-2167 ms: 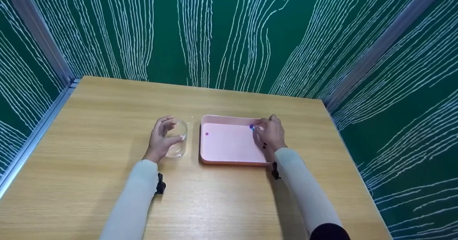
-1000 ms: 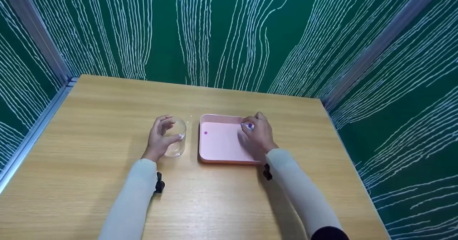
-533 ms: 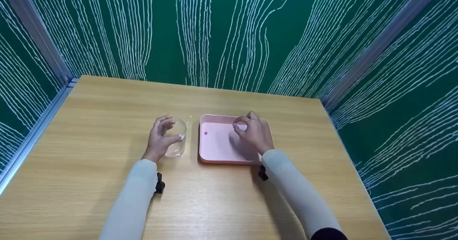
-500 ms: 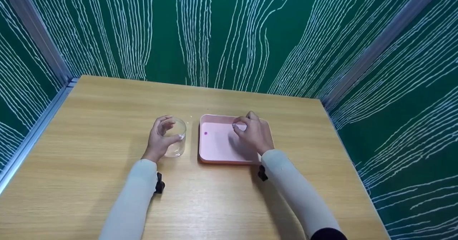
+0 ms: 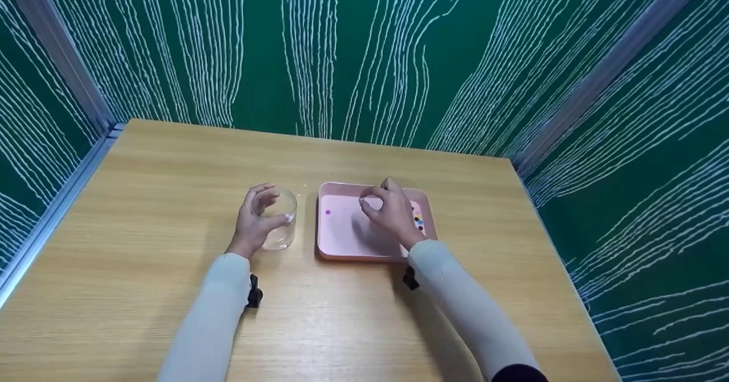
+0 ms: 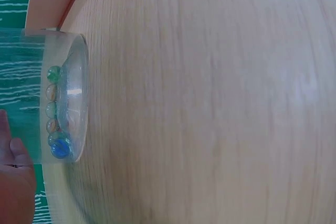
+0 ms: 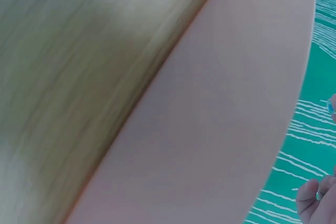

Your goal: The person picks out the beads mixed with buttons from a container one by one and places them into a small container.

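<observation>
My left hand (image 5: 256,222) grips an upright clear glass (image 5: 287,231) standing on the table, thumb on the near side and fingers around the far side. In the left wrist view several glass marbles, among them a blue marble (image 6: 60,149) and a green marble (image 6: 53,74), lie at the bottom of the glass. Over the pink tray (image 5: 347,255), my right hand (image 5: 393,211) has thumb and index finger pinched together. The right wrist view shows a blue-tinted marble (image 7: 331,107) between those fingertips, partly cut off by the frame edge.
Inside the tray, a small magenta ball (image 5: 328,212) lies near the left wall. Several small dark, yellow and blue balls, including a dark ball (image 5: 420,228), lie near its right wall, partly behind the right hand. Green walls with white lines (image 5: 364,57) border the wooden table (image 5: 319,325).
My right hand has moved left across the tray from its right side, uncovering the small balls near the right wall. My left hand and the glass stay in place.
</observation>
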`<move>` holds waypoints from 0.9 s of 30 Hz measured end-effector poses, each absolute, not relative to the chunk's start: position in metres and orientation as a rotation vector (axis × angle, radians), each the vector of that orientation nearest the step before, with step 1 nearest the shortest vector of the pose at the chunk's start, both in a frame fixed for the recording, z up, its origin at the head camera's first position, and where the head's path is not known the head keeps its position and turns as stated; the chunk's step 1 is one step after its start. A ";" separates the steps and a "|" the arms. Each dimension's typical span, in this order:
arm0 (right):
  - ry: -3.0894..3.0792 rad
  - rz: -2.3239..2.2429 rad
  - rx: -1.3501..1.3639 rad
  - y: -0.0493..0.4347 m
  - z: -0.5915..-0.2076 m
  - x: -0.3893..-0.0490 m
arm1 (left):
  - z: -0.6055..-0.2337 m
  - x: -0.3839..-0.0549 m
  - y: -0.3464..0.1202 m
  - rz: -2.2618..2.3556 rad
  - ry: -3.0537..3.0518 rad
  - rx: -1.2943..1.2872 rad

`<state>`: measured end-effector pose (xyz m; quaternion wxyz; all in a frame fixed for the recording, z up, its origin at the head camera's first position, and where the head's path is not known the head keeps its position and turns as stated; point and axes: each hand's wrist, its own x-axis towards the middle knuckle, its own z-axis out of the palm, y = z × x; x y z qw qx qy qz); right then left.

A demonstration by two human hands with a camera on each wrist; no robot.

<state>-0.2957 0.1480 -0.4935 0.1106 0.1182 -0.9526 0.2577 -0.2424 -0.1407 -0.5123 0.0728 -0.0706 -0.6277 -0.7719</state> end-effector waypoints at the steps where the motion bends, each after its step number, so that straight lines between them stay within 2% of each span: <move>1: -2.793 0.749 0.354 0.147 -0.493 -0.296 | -0.510 -0.241 -0.140 -2.323 -1.886 -0.212; 7: -2.760 0.756 0.399 0.142 -0.490 -0.294 | -0.502 -0.237 -0.139 -2.328 -1.889 -0.215; 27: -2.677 0.876 0.421 0.123 -0.486 -0.291 | -0.522 -0.248 -0.142 -2.264 -1.889 -0.235</move>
